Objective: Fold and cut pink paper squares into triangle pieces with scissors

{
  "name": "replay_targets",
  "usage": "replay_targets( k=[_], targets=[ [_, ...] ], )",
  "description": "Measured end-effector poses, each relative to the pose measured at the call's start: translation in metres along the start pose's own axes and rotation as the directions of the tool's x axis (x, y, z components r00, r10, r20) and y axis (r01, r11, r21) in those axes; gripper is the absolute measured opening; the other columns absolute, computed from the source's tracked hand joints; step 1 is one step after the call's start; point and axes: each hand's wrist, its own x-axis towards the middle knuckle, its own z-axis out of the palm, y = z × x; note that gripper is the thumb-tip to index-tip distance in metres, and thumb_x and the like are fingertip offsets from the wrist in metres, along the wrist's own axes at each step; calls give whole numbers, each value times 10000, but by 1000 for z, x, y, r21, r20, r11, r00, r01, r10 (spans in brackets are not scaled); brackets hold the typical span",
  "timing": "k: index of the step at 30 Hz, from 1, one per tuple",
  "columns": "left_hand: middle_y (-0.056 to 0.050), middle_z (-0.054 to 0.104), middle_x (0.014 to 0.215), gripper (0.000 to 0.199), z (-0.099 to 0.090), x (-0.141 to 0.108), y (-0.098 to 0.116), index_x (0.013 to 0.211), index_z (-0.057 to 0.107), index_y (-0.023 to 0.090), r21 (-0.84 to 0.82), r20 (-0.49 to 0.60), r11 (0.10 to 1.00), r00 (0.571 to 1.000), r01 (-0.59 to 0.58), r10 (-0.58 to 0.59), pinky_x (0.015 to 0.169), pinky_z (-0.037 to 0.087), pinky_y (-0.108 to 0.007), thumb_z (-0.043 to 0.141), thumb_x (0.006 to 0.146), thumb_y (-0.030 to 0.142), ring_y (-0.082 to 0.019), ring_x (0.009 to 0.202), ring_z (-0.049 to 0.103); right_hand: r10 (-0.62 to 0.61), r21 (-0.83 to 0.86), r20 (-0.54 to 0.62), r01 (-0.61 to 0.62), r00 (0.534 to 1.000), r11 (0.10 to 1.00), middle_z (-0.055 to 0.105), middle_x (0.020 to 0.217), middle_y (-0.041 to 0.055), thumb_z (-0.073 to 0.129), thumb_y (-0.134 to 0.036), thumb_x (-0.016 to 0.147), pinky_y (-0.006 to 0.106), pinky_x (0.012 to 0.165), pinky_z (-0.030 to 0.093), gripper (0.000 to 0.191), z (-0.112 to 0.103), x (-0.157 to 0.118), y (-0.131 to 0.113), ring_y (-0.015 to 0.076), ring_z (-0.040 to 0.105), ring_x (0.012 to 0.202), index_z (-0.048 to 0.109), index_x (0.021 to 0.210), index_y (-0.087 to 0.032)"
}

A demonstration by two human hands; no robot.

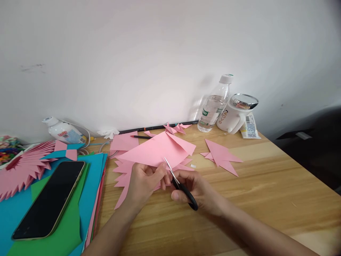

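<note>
My left hand [146, 179] pinches the lower edge of a folded pink sheet of paper [157, 149], held up above the table. In my right hand [195, 188] is a pair of scissors [183, 188] with black handles, its metal blades pointing up and left against the lower edge of the sheet. Whether the blades have cut into the paper, I cannot tell. Beneath the sheet and my left hand lie pointed pink paper pieces [124, 177], partly hidden. A separate pink paper shape [221, 154] rests to the right on the wooden table.
A water bottle [213, 106], a white mug [231, 115] and a small packet [250, 127] stand along the wall. On the left, a phone [50, 199] lies on green and blue paper sheets [93, 177], with a pleated pink paper piece [23, 170] and a tipped white bottle [64, 131] behind.
</note>
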Motion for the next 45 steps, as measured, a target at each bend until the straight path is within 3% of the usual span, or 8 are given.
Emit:
replay_targets(
  k=[10, 15, 21, 45],
  targets=[
    [-19, 610, 484, 301, 0, 0, -1, 500, 582, 131, -4, -8, 1000, 1000, 8, -8, 417, 396, -205, 583, 780, 239, -94, 393, 513, 14, 21, 6, -14, 1000, 1000, 427, 713, -7, 697, -490, 721, 237, 557, 291, 391, 1, 1, 1, 103, 358, 639, 575, 835, -137],
    [-26, 611, 493, 301, 0, 0, -2, 506, 583, 133, 33, -16, 999, 1000, 28, -27, 420, 407, -222, 601, 772, 272, -102, 390, 507, 12, 25, -4, -12, 1000, 1000, 504, 807, 36, 706, -489, 714, 262, 626, 352, 396, 1, -1, 2, 138, 444, 729, 553, 831, -143],
    [-30, 612, 502, 294, -1, -1, -3, 521, 586, 136, 32, 2, 999, 1000, 10, -10, 419, 404, -224, 601, 778, 279, -107, 405, 510, 51, 77, -4, -51, 999, 996, 494, 730, 2, 736, -490, 692, 279, 680, 381, 442, 0, -1, 6, 145, 475, 734, 528, 895, -157],
    [-32, 608, 514, 330, -2, -3, -3, 510, 568, 132, 31, 29, 1000, 1000, 2, -3, 422, 394, -217, 578, 805, 280, -98, 409, 510, -39, -2, -28, 39, 999, 999, 505, 732, 2, 697, -499, 731, 218, 526, 288, 394, 4, -1, 1, 93, 365, 615, 532, 852, -163]
  ],
)
